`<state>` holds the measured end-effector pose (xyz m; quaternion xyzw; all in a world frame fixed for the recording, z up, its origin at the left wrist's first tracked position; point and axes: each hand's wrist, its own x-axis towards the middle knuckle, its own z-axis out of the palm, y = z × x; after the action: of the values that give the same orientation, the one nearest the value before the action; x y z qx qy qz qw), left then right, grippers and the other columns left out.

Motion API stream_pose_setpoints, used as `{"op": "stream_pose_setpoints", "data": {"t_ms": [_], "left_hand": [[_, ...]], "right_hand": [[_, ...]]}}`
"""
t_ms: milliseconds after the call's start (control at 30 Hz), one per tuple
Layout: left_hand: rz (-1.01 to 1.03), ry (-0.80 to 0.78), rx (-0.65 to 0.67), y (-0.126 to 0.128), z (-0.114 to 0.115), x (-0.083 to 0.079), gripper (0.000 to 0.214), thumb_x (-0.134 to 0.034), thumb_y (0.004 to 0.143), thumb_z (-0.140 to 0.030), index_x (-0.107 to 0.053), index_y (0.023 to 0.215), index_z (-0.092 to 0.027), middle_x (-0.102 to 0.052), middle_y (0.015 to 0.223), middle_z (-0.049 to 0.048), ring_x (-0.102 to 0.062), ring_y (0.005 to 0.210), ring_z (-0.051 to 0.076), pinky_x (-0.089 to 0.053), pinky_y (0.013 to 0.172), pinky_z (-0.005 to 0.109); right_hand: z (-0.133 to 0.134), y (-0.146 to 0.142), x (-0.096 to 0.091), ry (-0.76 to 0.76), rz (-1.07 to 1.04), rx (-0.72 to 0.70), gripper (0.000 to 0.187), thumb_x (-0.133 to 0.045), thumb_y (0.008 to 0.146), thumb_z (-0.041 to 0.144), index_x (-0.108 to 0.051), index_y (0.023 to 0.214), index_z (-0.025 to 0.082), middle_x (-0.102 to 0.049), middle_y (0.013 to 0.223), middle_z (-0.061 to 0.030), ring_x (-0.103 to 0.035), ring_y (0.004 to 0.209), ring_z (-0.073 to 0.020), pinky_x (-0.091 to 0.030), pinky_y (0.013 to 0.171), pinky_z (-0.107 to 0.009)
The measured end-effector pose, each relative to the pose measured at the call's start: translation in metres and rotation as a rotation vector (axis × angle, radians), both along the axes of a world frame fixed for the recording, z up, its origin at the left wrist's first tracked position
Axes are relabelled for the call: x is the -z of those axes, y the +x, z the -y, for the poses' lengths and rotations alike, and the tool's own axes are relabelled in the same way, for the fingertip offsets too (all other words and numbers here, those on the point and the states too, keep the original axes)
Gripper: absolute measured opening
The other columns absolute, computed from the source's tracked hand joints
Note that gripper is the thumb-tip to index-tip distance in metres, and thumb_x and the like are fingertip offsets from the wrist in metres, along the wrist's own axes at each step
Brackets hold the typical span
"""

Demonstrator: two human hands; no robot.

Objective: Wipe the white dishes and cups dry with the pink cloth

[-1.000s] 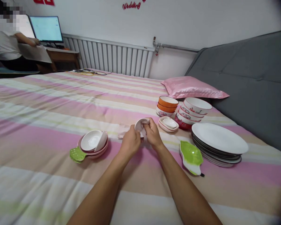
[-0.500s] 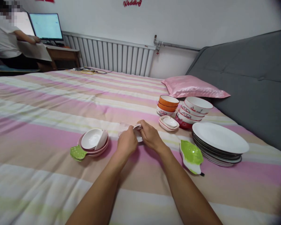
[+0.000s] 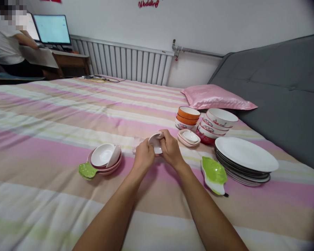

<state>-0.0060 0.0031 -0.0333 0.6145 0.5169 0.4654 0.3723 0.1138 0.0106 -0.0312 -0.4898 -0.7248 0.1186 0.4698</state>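
Note:
Both my hands are closed around a small white dish (image 3: 156, 141) held just above the striped bedspread. My left hand (image 3: 143, 157) grips its near left side together with a pale pink cloth (image 3: 136, 142) that trails out to the left. My right hand (image 3: 170, 149) pinches the dish's rim from the right. The dish is tilted with its hollow partly showing between my fingers.
Left of my hands sit stacked pink and white small dishes (image 3: 104, 158) on a green leaf dish (image 3: 86, 170). To the right are a green leaf dish (image 3: 214, 170), a plate stack (image 3: 244, 157), patterned bowls (image 3: 217, 124), orange bowls (image 3: 187, 116), small saucers (image 3: 188, 137). A pink pillow (image 3: 217, 97) and a person at a desk (image 3: 7, 45) are behind.
The dish dipped down toward the bedspread, then came back up slightly and tilted, with both hands still on it and shifting around its rim.

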Motion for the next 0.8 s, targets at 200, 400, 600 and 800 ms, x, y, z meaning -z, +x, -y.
{"op": "stream_pose_setpoints", "data": {"t_ms": [200,400,600,800], "left_hand": [[0.281,-0.045,-0.007,0.006,0.0,0.002,0.02,-0.042,0.08,-0.021,-0.058,0.09,-0.015,-0.063,0.081,0.0051,-0.063,0.064,0.016,-0.052,0.058,0.027],[0.423,-0.043,-0.005,0.014,0.007,-0.003,0.016,-0.046,0.079,-0.024,-0.053,0.09,-0.016,-0.059,0.09,0.0046,-0.059,0.082,0.016,-0.052,0.068,0.027],[0.442,-0.07,0.103,0.014,0.013,-0.012,0.026,-0.058,0.072,-0.024,-0.051,0.096,-0.016,-0.058,0.079,-0.0001,-0.058,0.074,0.013,-0.051,0.069,0.027],[0.135,0.018,-0.01,0.002,0.009,-0.013,0.03,-0.06,0.073,-0.037,-0.06,0.094,-0.016,-0.064,0.085,0.0039,-0.059,0.071,0.015,-0.047,0.063,0.025]], "right_hand": [[-0.001,-0.003,0.001,-0.026,-0.137,0.035,0.016,-0.031,0.089,0.023,-0.047,0.093,0.025,-0.063,0.084,-0.0004,-0.058,0.071,-0.0173,-0.039,0.063,-0.026],[-0.003,-0.003,0.001,-0.004,-0.201,0.061,0.015,-0.035,0.089,0.027,-0.049,0.09,0.024,-0.065,0.089,-0.0023,-0.06,0.078,-0.0182,-0.041,0.067,-0.027],[-0.006,-0.001,0.002,-0.036,-0.245,0.092,0.014,-0.035,0.088,0.028,-0.048,0.085,0.023,-0.063,0.081,-0.0012,-0.058,0.072,-0.0174,-0.04,0.065,-0.026],[-0.004,0.002,0.0,-0.001,-0.176,0.042,0.014,-0.034,0.087,0.023,-0.048,0.086,0.023,-0.062,0.08,-0.0001,-0.057,0.074,-0.0173,-0.038,0.066,-0.025]]}}
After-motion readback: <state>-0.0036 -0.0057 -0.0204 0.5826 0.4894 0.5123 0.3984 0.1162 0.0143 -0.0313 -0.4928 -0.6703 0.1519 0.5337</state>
